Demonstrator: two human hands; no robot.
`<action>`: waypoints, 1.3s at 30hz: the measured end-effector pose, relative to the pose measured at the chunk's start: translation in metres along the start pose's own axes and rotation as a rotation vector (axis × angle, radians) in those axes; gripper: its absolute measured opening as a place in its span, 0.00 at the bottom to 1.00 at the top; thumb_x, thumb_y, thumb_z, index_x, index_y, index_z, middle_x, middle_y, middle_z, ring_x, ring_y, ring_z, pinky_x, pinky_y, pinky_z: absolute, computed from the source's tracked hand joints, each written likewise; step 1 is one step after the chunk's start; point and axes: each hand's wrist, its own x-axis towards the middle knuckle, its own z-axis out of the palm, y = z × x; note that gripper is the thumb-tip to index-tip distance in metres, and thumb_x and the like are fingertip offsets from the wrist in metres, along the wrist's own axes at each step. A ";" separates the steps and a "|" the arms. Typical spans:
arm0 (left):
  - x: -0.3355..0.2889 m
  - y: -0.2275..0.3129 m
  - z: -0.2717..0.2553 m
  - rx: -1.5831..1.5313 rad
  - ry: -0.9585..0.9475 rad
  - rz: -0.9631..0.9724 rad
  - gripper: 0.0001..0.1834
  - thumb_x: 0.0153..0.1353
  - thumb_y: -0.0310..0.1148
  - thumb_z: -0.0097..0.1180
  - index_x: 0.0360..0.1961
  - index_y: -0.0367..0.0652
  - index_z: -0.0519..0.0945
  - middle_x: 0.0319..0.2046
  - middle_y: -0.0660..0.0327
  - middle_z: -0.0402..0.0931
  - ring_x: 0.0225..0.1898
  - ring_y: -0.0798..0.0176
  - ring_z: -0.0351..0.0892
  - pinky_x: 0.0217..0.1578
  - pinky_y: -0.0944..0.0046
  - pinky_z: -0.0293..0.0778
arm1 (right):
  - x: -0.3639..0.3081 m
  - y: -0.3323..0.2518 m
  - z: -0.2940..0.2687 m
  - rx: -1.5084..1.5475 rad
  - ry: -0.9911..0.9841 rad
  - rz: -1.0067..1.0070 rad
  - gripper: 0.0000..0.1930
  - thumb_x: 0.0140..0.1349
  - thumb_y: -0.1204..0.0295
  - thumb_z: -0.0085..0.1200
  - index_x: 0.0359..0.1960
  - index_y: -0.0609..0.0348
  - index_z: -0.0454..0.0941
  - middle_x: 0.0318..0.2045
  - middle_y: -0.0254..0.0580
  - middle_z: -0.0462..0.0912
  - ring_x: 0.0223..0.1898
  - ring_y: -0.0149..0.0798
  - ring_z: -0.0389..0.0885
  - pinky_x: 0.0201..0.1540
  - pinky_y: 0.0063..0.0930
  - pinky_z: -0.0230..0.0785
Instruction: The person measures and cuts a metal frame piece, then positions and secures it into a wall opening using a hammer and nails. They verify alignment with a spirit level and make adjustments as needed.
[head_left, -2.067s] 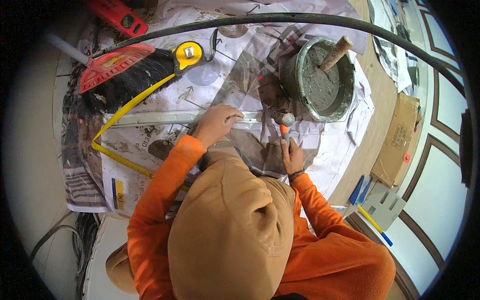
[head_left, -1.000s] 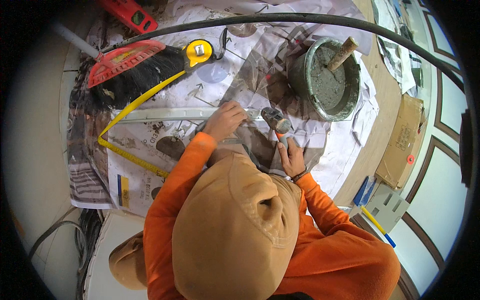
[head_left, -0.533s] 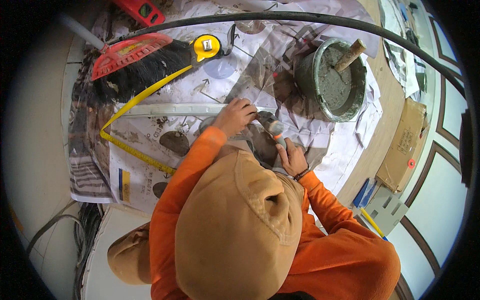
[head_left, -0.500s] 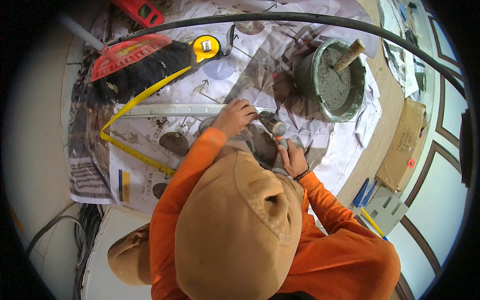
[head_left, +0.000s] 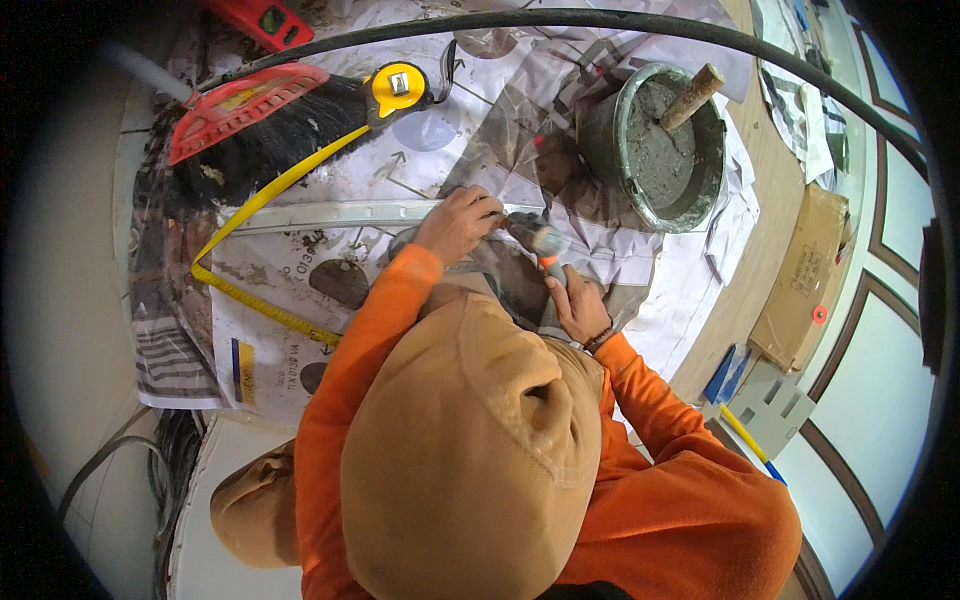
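My left hand [head_left: 459, 226] is closed at the right end of a long pale metal strip [head_left: 340, 216] that lies across the printed sheets. Its fingertips are pinched together there; anything small between them is too hidden to make out. My right hand [head_left: 581, 308] grips a hammer [head_left: 549, 262] by its grey and orange handle. The blurred hammer head is right beside the left fingertips, over the strip's end. Whether it touches the strip I cannot tell. The yellow blade of a tape measure [head_left: 397, 90] runs down past the strip's left end and bends back toward my left sleeve.
A bucket of wet grey mortar [head_left: 660, 140] with a wooden handle standing in it is at the far right. A broom [head_left: 250, 115] and a red spirit level [head_left: 265, 22] lie far left. A black cable [head_left: 600, 20] arches across the back. Cardboard [head_left: 803, 275] lies at the right.
The whole view has shifted slightly, so things appear a little higher and further left. Both hands keep their grips, with the hammer head still beside the left fingertips.
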 end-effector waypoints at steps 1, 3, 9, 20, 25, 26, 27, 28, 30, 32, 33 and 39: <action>-0.002 -0.002 0.001 -0.008 -0.013 0.015 0.13 0.44 0.27 0.59 0.35 0.44 0.83 0.40 0.64 0.78 0.49 0.56 0.75 0.49 0.59 0.74 | 0.000 0.005 0.003 0.007 -0.026 -0.025 0.15 0.72 0.61 0.47 0.43 0.64 0.69 0.22 0.63 0.77 0.28 0.68 0.77 0.31 0.56 0.65; -0.002 -0.002 0.002 0.009 -0.024 -0.015 0.14 0.44 0.27 0.60 0.36 0.44 0.83 0.41 0.64 0.77 0.49 0.56 0.75 0.49 0.59 0.74 | -0.003 0.000 -0.003 0.028 0.009 -0.073 0.16 0.72 0.60 0.47 0.43 0.64 0.69 0.22 0.63 0.77 0.28 0.68 0.77 0.31 0.56 0.65; 0.004 0.005 -0.006 0.066 -0.038 -0.046 0.09 0.49 0.30 0.60 0.34 0.47 0.84 0.42 0.67 0.76 0.49 0.60 0.73 0.49 0.60 0.74 | -0.004 0.001 0.000 -0.046 0.016 -0.071 0.16 0.72 0.61 0.47 0.45 0.65 0.69 0.23 0.64 0.78 0.27 0.68 0.77 0.31 0.56 0.66; 0.004 0.004 -0.004 0.050 -0.036 -0.067 0.06 0.54 0.32 0.61 0.33 0.47 0.84 0.43 0.67 0.77 0.49 0.59 0.74 0.49 0.59 0.74 | 0.001 0.006 0.008 -0.069 -0.028 -0.012 0.20 0.71 0.61 0.48 0.53 0.69 0.69 0.25 0.63 0.79 0.29 0.68 0.78 0.32 0.56 0.67; 0.000 -0.002 -0.001 -0.033 -0.007 -0.034 0.10 0.55 0.31 0.62 0.39 0.45 0.80 0.42 0.61 0.75 0.48 0.52 0.75 0.47 0.55 0.74 | -0.012 -0.015 -0.006 0.105 0.117 -0.131 0.21 0.72 0.57 0.46 0.46 0.68 0.70 0.22 0.63 0.79 0.27 0.67 0.78 0.30 0.57 0.66; 0.001 -0.002 -0.002 -0.040 -0.020 -0.040 0.10 0.55 0.30 0.62 0.39 0.45 0.80 0.42 0.61 0.75 0.48 0.52 0.75 0.47 0.55 0.74 | -0.011 -0.011 -0.003 0.042 0.085 -0.097 0.20 0.72 0.58 0.46 0.46 0.68 0.70 0.22 0.62 0.79 0.27 0.67 0.78 0.30 0.56 0.66; 0.002 -0.002 -0.003 -0.048 -0.033 -0.046 0.10 0.55 0.30 0.62 0.39 0.45 0.81 0.43 0.61 0.75 0.49 0.53 0.75 0.47 0.55 0.74 | -0.008 -0.004 0.003 -0.020 0.054 -0.063 0.19 0.72 0.59 0.47 0.46 0.68 0.70 0.22 0.62 0.79 0.27 0.66 0.78 0.30 0.55 0.67; 0.004 -0.001 -0.004 -0.055 -0.045 -0.051 0.10 0.55 0.29 0.62 0.39 0.45 0.81 0.43 0.61 0.76 0.49 0.53 0.75 0.47 0.55 0.75 | -0.005 0.001 0.007 -0.083 0.023 -0.029 0.19 0.72 0.60 0.47 0.47 0.67 0.71 0.22 0.61 0.79 0.27 0.66 0.79 0.30 0.54 0.67; 0.002 0.004 0.000 -0.141 0.001 -0.250 0.11 0.52 0.28 0.62 0.39 0.46 0.81 0.43 0.62 0.76 0.49 0.53 0.75 0.47 0.55 0.75 | 0.004 -0.011 0.002 -0.011 0.056 -0.027 0.18 0.72 0.59 0.47 0.45 0.67 0.71 0.22 0.61 0.79 0.27 0.66 0.78 0.30 0.54 0.67; 0.002 0.005 -0.003 -0.137 -0.007 -0.259 0.13 0.50 0.26 0.62 0.39 0.46 0.81 0.42 0.62 0.76 0.49 0.53 0.76 0.47 0.56 0.75 | -0.001 -0.025 -0.006 0.123 0.087 -0.052 0.19 0.72 0.58 0.47 0.44 0.67 0.71 0.22 0.62 0.79 0.27 0.66 0.78 0.29 0.54 0.66; 0.003 0.002 -0.008 -0.089 -0.039 -0.168 0.14 0.48 0.26 0.63 0.39 0.46 0.81 0.42 0.62 0.76 0.49 0.53 0.76 0.47 0.56 0.75 | -0.004 -0.022 -0.004 0.087 0.115 -0.086 0.19 0.72 0.59 0.47 0.44 0.68 0.71 0.22 0.62 0.78 0.27 0.66 0.78 0.29 0.54 0.66; 0.000 0.001 0.000 -0.108 -0.014 -0.237 0.08 0.51 0.28 0.64 0.35 0.48 0.83 0.41 0.65 0.76 0.48 0.56 0.76 0.46 0.58 0.76 | -0.001 -0.004 0.006 -0.032 0.090 -0.074 0.17 0.70 0.62 0.49 0.46 0.68 0.73 0.21 0.59 0.79 0.25 0.64 0.79 0.29 0.51 0.68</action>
